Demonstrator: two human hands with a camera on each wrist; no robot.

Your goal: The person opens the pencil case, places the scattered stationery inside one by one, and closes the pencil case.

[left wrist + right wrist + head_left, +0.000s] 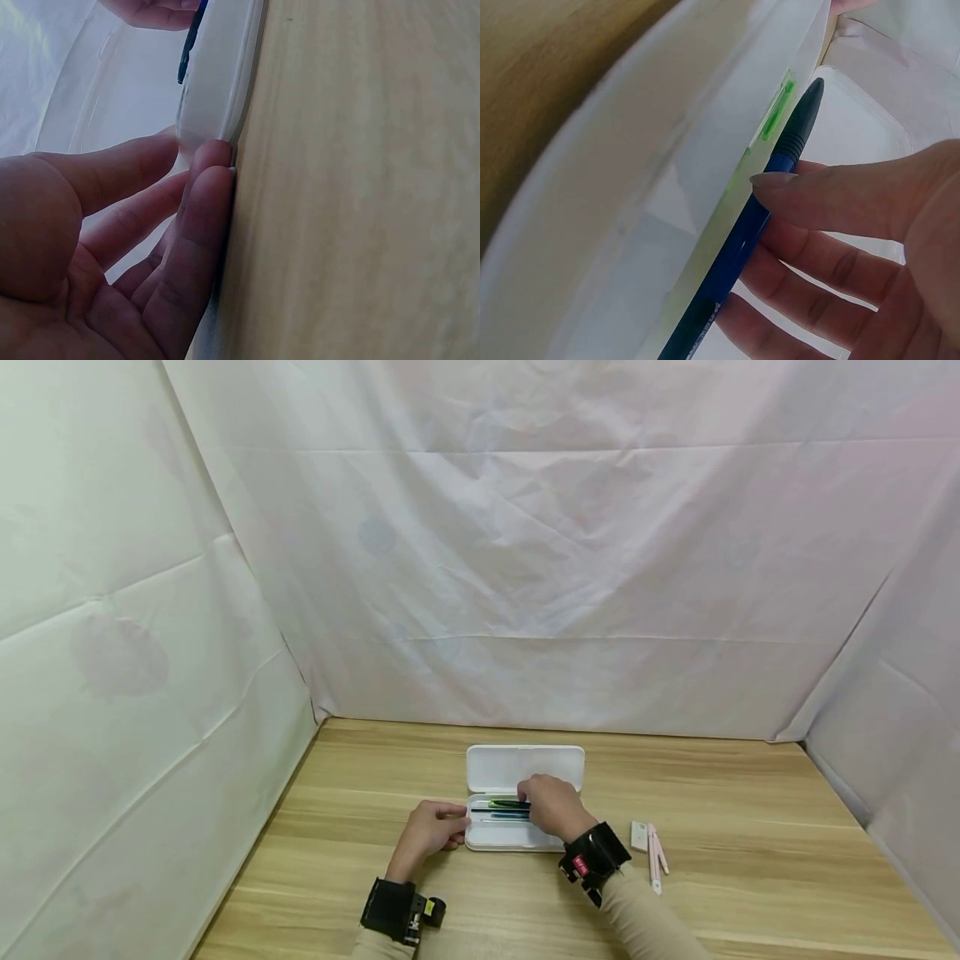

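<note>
Setting: a light wooden table (pixel 750 827) fills the lower half of the head view, closed in on three sides by creased white cloth (pixel 525 568).

Case: a white plastic rectangular pencil case (pixel 523 768) lies open at lower centre of the head view, its lid folded back toward the rear cloth and its tray nearer the person.

Contents: a blue pen with a dark ribbed grip (pixel 769 210) lies lengthwise in the tray; a green pen (pixel 504 804) lies just beside it on the far side.

Right hand: the right hand (pixel 553 806) reaches into the tray from the right, fingers curled. In the right wrist view the thumb rests on top of the blue pen and the fingers (pixel 817 255) lie under it, pinching the barrel.

Left hand: the left hand (pixel 431 831) rests on the table at the case's left end. In the left wrist view its fingers (pixel 202 225) are nearly straight, tips pressed against the rounded corner of the case; it grips nothing.

Right of the case: a small white rectangular eraser (pixel 639 836) and two pale pink pens (pixel 656 856) lie on the table near the right wrist, apart from the case.

Wrists: black straps (pixel 594 857) carry a camera on each wrist, over beige sleeves.
</note>
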